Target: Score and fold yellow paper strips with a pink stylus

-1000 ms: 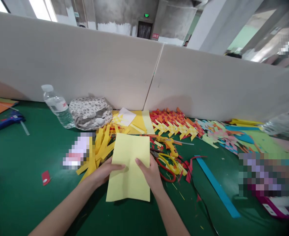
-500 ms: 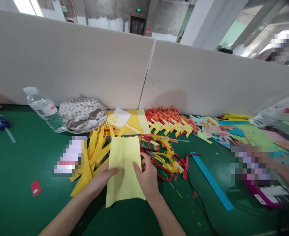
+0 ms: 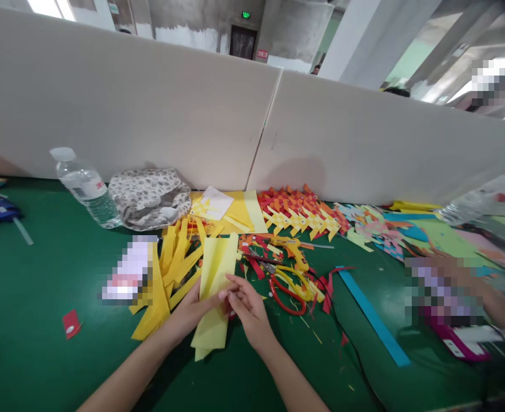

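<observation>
A pale yellow sheet (image 3: 218, 269), bent lengthwise into a narrow fold, is held above the green table. My left hand (image 3: 201, 302) grips it from the left, thumb across the front and fingers hidden behind. At the right edge, my right hand (image 3: 249, 309) is closed on the fold, its fingertips meeting my left thumb. Just beyond my right hand lie scissors (image 3: 297, 286) with red and yellow handles and a yellow glue gun (image 3: 293, 252). Deeper yellow strips (image 3: 177, 257) are heaped behind my left hand.
A phone (image 3: 130, 269) and a water bottle (image 3: 89, 189) are at left, beside a patterned cloth bag (image 3: 149, 197). Woven red and yellow fish shapes (image 3: 299, 212) lie by the white partition (image 3: 183, 109). A blue strip (image 3: 372, 315) and another person's arm (image 3: 479, 286) are at right.
The sheet was spread nearly flat between my hands; now it is folded over to about half its width. My right hand has moved left, close to my left thumb.
</observation>
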`<state>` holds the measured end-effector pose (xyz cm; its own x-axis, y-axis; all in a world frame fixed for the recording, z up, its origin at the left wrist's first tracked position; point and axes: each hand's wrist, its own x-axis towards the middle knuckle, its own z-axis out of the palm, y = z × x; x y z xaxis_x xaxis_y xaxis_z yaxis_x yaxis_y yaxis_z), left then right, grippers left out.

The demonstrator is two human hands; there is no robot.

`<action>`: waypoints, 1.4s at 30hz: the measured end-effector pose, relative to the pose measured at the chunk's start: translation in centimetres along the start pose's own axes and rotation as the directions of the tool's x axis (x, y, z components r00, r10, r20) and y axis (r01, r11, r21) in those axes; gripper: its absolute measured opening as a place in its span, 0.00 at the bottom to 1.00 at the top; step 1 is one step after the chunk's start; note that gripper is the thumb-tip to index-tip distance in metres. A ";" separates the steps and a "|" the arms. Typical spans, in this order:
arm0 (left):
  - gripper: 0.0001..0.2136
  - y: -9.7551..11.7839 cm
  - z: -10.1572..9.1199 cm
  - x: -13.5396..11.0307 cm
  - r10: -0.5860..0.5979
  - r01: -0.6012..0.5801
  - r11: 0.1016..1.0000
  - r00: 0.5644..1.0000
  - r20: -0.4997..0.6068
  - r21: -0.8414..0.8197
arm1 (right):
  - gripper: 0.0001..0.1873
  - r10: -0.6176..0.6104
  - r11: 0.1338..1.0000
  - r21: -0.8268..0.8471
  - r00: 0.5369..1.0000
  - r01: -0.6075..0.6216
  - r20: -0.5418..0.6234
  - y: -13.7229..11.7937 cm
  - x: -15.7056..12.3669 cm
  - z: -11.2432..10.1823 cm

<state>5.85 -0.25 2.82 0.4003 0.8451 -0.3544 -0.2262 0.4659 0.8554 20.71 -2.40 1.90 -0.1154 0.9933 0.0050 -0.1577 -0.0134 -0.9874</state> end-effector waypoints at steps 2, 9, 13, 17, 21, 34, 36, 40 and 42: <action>0.24 -0.1 0.0 0.0 -0.033 0.033 0.999 0.999 -0.005 -0.028 | 0.17 -0.016 0.998 0.060 0.993 0.023 -0.116 0.3 0.2 -0.1; 0.26 -0.3 0.1 -0.2 -0.115 0.116 0.990 0.993 0.014 -0.082 | 0.18 0.000 0.993 -0.111 0.971 -0.027 -0.238 0.5 0.8 -0.3; 0.32 -0.1 0.2 -0.3 -0.008 0.008 0.999 1.000 -0.013 -0.035 | 0.17 -0.088 0.964 -0.266 0.977 0.034 -0.196 0.3 0.6 0.2; 0.35 -0.3 0.4 -0.2 0.118 -0.117 0.993 0.993 -0.021 0.034 | 0.20 -0.046 0.974 -0.228 0.969 -0.011 -0.243 0.3 0.4 0.5; 0.28 -0.9 0.6 -0.3 0.188 -0.191 0.979 0.981 0.054 0.066 | 0.23 -0.019 0.989 -0.148 0.944 -0.032 -0.331 0.7 0.4 0.8; 0.26 0.0 1.3 -1.2 0.188 -0.200 0.971 0.977 0.097 0.134 | 0.26 -0.054 0.991 -0.131 0.964 0.020 -0.259 1.0 -0.4 2.2; 0.25 -0.2 1.2 -1.1 0.220 -0.225 0.960 0.974 0.045 0.169 | 0.27 -0.011 0.999 -0.049 0.957 -0.003 -0.289 0.8 -0.2 2.0; 0.20 -0.4 0.7 -0.3 0.192 -0.176 0.973 0.976 -0.103 0.146 | 0.30 0.069 0.994 0.105 0.932 -0.034 -0.355 0.5 0.4 1.4; 0.20 -0.3 0.4 0.1 0.127 -0.116 0.988 0.985 -0.120 0.100 | 0.31 0.103 0.989 0.139 0.926 -0.056 -0.364 0.3 0.6 1.0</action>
<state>6.28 -0.44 2.71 0.2584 0.9229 -0.2853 -0.1816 0.3365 0.9240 19.58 -1.96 1.80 0.2334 0.9600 -0.1547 -0.2856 -0.0844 -0.9546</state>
